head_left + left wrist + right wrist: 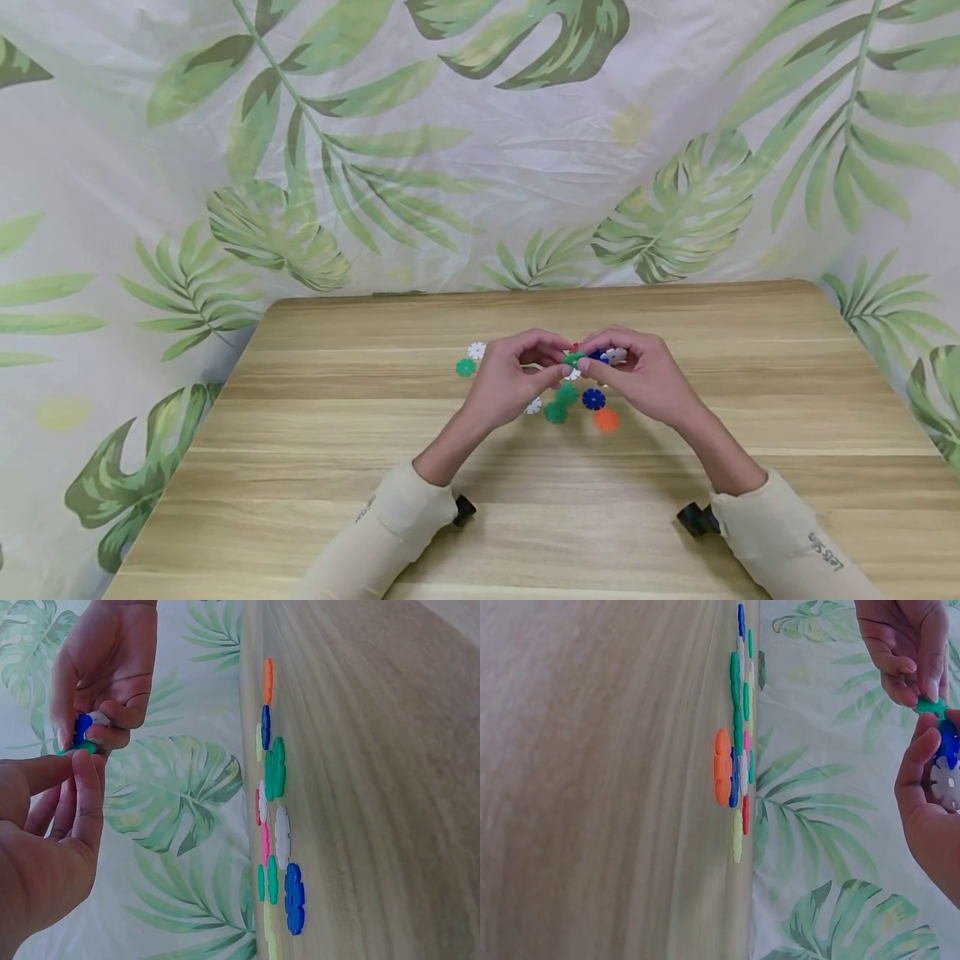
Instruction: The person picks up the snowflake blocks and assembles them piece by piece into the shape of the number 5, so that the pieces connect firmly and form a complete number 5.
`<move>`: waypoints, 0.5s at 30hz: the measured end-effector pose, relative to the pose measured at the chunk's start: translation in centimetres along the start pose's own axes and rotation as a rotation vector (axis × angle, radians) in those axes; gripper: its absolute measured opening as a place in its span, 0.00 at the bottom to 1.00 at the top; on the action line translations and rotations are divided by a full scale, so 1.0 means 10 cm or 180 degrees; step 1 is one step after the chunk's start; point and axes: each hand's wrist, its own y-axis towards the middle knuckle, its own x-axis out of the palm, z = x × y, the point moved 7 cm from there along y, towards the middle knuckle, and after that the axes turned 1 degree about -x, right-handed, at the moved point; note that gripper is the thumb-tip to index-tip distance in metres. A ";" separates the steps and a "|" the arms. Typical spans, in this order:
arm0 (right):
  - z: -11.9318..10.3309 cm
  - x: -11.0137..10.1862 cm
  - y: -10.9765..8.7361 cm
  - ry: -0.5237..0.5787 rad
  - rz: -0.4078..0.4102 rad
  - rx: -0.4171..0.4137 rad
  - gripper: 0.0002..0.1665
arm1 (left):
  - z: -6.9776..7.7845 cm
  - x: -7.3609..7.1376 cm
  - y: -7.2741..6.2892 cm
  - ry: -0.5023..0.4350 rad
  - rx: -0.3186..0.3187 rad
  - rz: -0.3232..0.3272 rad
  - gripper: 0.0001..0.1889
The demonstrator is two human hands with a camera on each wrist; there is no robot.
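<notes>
Both hands meet above the table. Between the fingertips of my left hand [510, 371] is a green notched plastic disc [574, 359], pinched by its edge. My right hand [648, 375] grips a blue notched disc [947, 742] and a white notched disc [946, 782], which look joined in a row. In the right wrist view the green disc touches the blue one at its top edge; whether their slots are locked together I cannot tell. Fingers partly cover the blue disc.
Loose notched discs lie flat beneath and around the hands, among them an orange disc [607, 419], a dark blue disc [594, 399], green discs [556, 412] and a white disc [476, 350]. The wooden table [300, 500] ends at a leaf-print cloth [450, 192].
</notes>
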 end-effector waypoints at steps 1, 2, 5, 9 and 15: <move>0.00 0.00 0.00 0.0004 -0.0013 0.0012 0.05 | 0.00 0.00 0.00 0.0005 -0.0012 -0.0013 0.13; 0.01 -0.01 0.00 0.0010 -0.0021 0.0027 0.05 | 0.00 -0.01 0.00 0.0008 -0.0030 -0.0023 0.14; 0.01 -0.06 0.01 0.0032 -0.0018 0.0065 0.06 | -0.02 -0.04 0.01 -0.0008 -0.0124 -0.0049 0.15; 0.00 -0.18 0.01 0.0035 0.0074 0.0108 0.08 | -0.05 -0.17 0.04 0.0052 -0.0261 0.0016 0.16; -0.02 -0.39 0.00 -0.0036 0.0276 0.0166 0.09 | -0.11 -0.46 0.09 0.0287 -0.0375 0.0223 0.16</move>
